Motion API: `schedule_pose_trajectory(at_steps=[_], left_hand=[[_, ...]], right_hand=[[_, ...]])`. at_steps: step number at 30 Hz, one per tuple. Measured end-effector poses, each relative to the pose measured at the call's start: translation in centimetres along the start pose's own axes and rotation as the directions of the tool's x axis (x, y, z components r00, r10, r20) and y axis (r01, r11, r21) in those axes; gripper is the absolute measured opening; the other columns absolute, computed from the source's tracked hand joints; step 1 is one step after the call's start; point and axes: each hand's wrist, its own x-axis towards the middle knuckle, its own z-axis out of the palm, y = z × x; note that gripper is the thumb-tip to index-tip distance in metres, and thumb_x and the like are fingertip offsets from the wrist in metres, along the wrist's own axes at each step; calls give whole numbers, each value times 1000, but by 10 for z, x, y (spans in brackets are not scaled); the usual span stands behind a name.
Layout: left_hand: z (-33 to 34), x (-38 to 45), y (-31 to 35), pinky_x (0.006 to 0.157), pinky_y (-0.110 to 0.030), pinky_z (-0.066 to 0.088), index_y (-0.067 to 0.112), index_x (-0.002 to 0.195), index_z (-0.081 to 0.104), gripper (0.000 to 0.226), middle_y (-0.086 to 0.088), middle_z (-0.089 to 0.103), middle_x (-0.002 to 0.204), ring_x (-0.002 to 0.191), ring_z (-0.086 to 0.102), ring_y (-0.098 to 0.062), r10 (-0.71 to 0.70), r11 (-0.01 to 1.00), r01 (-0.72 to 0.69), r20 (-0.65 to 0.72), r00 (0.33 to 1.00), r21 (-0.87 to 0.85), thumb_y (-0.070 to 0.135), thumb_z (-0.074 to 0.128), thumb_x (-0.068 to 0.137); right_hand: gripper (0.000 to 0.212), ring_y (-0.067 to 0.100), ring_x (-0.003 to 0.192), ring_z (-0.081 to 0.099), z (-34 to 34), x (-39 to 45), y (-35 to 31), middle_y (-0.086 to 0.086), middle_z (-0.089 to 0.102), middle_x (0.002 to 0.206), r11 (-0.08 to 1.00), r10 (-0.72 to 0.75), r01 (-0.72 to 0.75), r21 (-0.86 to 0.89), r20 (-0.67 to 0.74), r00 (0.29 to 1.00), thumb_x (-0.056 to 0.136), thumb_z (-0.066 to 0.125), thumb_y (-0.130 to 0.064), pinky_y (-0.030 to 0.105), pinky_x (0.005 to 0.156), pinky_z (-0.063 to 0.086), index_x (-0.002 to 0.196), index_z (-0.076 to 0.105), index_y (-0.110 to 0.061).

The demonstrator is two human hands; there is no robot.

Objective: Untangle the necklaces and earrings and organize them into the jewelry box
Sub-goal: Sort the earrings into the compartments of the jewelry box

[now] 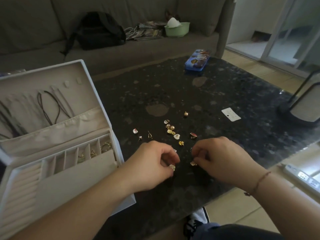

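Observation:
The white jewelry box (pixel 97 174) stands open at the left of the dark table. Dark cord necklaces (pixel 52 106) hang inside its raised lid. A few earrings (pixel 93 152) lie in its small compartments. My left hand (pixel 152 165) pinches a small gold earring (pixel 172 167) just above the table. My right hand (pixel 223 160) pinches a matching gold earring (pixel 193 163) close beside it. Several loose earrings (pixel 170 129) are scattered on the table just beyond both hands.
A white earring card (pixel 231 114) lies to the right. A blue tin (pixel 197 60) sits at the table's far edge. A black stand (pixel 301 108) is at the right edge. A sofa with a black backpack (pixel 100 32) and green bowl (pixel 176 29) is behind.

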Motion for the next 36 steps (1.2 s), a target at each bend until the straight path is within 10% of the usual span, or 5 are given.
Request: schedule_pose_trajectory(at_steps=[36], left_hand=[[8,17,-10,79,-42,61,29,91,71,18,5,75,81,77,73,-12,22,978,-28,-34,999,-205,17,80,82]], right_hand=[[12,-4,81,58,9,5,-15,-14,66,80,950,-124,99,296,67,990,94,58,-34,17,76,48,91,69,-34]])
